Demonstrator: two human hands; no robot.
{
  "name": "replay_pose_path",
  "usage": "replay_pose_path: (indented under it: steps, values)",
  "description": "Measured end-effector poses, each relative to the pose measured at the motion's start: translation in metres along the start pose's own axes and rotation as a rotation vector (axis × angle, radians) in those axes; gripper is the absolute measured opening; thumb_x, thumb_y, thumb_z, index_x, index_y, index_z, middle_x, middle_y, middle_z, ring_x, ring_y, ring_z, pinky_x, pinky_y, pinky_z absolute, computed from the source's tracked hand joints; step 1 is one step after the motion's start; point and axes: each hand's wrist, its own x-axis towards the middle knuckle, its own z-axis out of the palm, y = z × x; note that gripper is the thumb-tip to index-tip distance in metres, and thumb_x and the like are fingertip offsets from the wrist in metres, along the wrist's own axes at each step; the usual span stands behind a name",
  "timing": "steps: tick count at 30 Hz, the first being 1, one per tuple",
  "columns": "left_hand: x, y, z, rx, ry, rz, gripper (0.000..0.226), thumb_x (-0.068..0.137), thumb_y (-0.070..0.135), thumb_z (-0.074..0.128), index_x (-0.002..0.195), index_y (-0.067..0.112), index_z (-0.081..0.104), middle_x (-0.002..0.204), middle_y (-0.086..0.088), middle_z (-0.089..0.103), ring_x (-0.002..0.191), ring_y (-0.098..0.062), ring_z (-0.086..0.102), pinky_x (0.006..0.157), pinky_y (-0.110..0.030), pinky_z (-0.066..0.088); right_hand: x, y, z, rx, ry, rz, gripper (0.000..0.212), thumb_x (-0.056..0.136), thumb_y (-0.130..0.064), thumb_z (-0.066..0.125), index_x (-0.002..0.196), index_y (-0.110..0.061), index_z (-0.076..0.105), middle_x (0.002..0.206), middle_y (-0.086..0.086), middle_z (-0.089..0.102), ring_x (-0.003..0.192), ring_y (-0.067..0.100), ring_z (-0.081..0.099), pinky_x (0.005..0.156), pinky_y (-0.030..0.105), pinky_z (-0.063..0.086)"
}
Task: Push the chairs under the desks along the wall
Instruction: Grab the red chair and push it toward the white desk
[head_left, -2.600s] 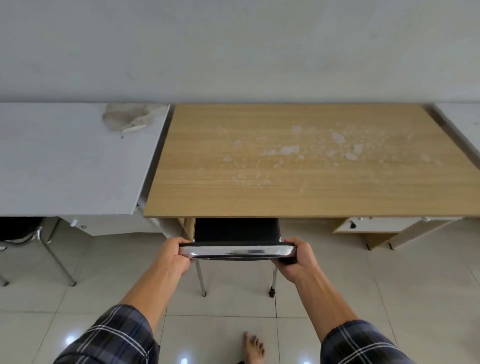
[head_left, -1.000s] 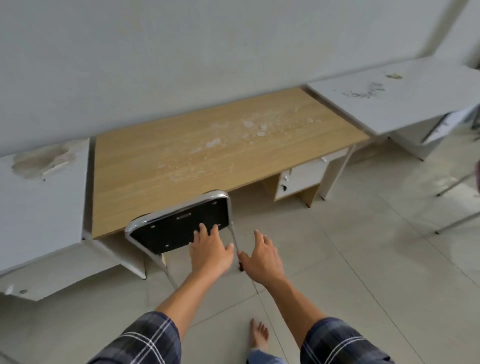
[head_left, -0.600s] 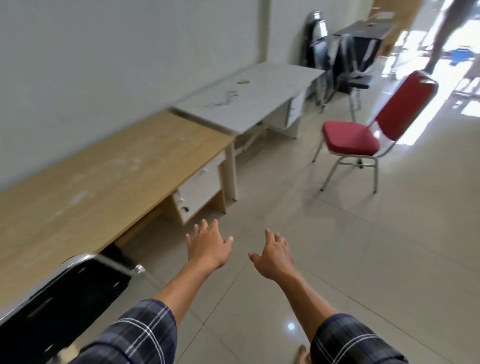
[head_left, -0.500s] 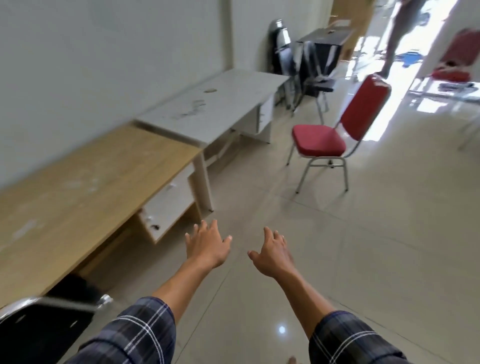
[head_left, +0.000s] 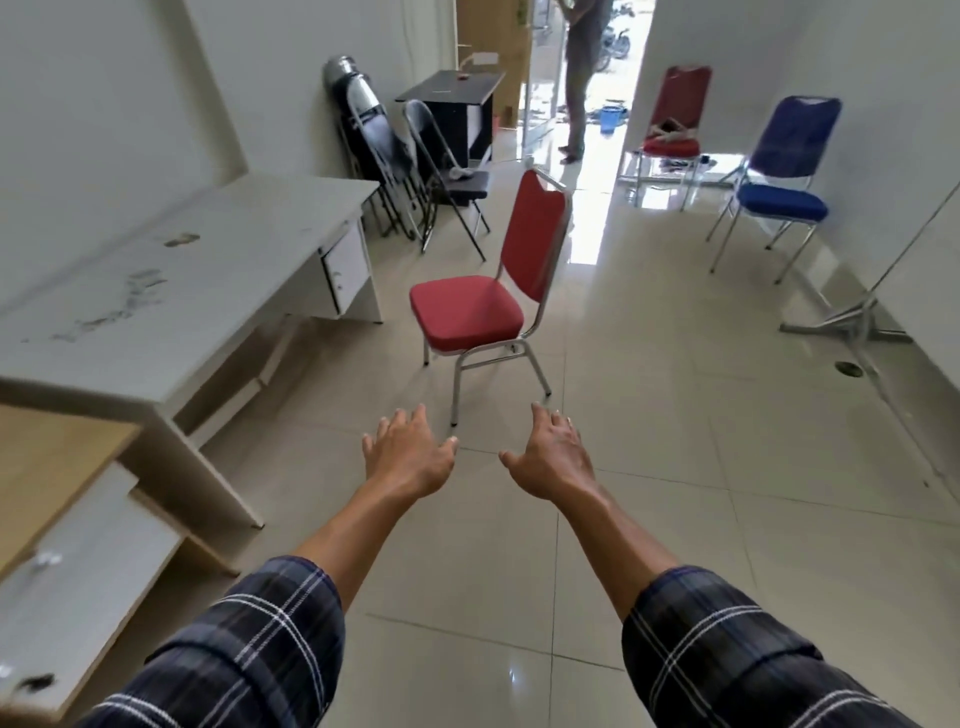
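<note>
I am holding my left hand and right hand forward, fingers loose, gripping nothing. Tiled floor is lying between them and the red chair, which is standing out beside the white desk: padded seat, chrome legs.

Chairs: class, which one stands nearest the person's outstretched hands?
The red chair beside the white desk, just beyond the left hand and right hand. The blue chair and second red chair stand far back.

Bright doorway glare, blurred left edge
</note>
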Motion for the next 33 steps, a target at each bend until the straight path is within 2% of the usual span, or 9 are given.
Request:
replay_pose_path:
  steps: [6, 10, 13, 20, 28, 31, 33]
  values:
    - [0.118, 0.058, 0.004, 0.03, -0.024, 0.082, 0.076, 0.091, 0.055, 0.047, 0.153, 0.019, 0.021, 0.159, -0.008, 0.024, 0.147, -0.03, 0.018, 0.118, -0.051, 0.012, 0.11, 0.012, -0.021, 0.019, 0.016, 0.07, 0.087, 0.087, -0.045, 0.065, 0.156, -0.019, 0.018, 0.161, 0.014, 0.026, 0.148, 0.032, 0.023, 0.117, 0.051, 0.029]
    - [0.201, 0.1, -0.001, 0.025, -0.058, 0.126, 0.076, 0.09, 0.054, 0.048, 0.152, 0.018, 0.023, 0.157, -0.007, 0.029, 0.145, -0.029, 0.022, 0.118, -0.052, 0.015, 0.188, 0.014, -0.044, 0.022, 0.002, 0.145, 0.088, 0.088, -0.045, 0.064, 0.157, -0.018, 0.016, 0.164, 0.013, 0.021, 0.151, 0.031, 0.017, 0.118, 0.052, 0.026]
    - [0.261, 0.136, -0.005, 0.055, -0.076, 0.182, 0.075, 0.091, 0.053, 0.048, 0.152, 0.018, 0.023, 0.156, -0.008, 0.031, 0.144, -0.029, 0.025, 0.117, -0.051, 0.018, 0.245, 0.017, -0.068, 0.032, 0.048, 0.173, 0.086, 0.089, -0.046, 0.064, 0.156, -0.017, 0.018, 0.163, 0.013, 0.023, 0.151, 0.031, 0.017, 0.118, 0.053, 0.026]
    - [0.382, 0.227, 0.003, 0.05, -0.099, 0.257, 0.074, 0.091, 0.052, 0.047, 0.152, 0.019, 0.022, 0.157, -0.008, 0.029, 0.145, -0.03, 0.023, 0.117, -0.052, 0.012, 0.366, 0.048, -0.126, 0.06, 0.105, 0.228, 0.087, 0.09, -0.047, 0.062, 0.157, -0.018, 0.015, 0.165, 0.013, 0.019, 0.152, 0.03, 0.013, 0.12, 0.054, 0.023]
    - [0.525, 0.353, 0.036, 0.026, -0.126, 0.2, 0.075, 0.088, 0.053, 0.052, 0.15, 0.018, 0.027, 0.156, -0.007, 0.032, 0.144, -0.03, 0.025, 0.117, -0.052, 0.014, 0.537, 0.111, -0.194, 0.083, 0.06, 0.207, 0.085, 0.091, -0.046, 0.061, 0.156, -0.017, 0.016, 0.164, 0.013, 0.019, 0.152, 0.03, 0.014, 0.12, 0.049, 0.024]
    - [0.569, 0.392, 0.039, -0.01, -0.119, 0.158, 0.065, 0.086, 0.051, 0.055, 0.14, 0.018, 0.041, 0.145, -0.007, 0.046, 0.137, -0.03, 0.036, 0.115, -0.054, 0.021, 0.589, 0.126, -0.22, 0.067, 0.027, 0.172, 0.084, 0.091, -0.047, 0.062, 0.156, -0.017, 0.018, 0.164, 0.013, 0.02, 0.151, 0.029, 0.015, 0.12, 0.049, 0.024]
    - [0.596, 0.414, 0.036, -0.046, -0.109, 0.126, 0.068, 0.086, 0.05, 0.056, 0.142, 0.016, 0.038, 0.143, -0.006, 0.049, 0.135, -0.029, 0.04, 0.114, -0.055, 0.024, 0.625, 0.133, -0.237, 0.049, 0.011, 0.148, 0.083, 0.091, -0.047, 0.062, 0.155, -0.016, 0.019, 0.164, 0.014, 0.02, 0.151, 0.03, 0.016, 0.12, 0.047, 0.025]
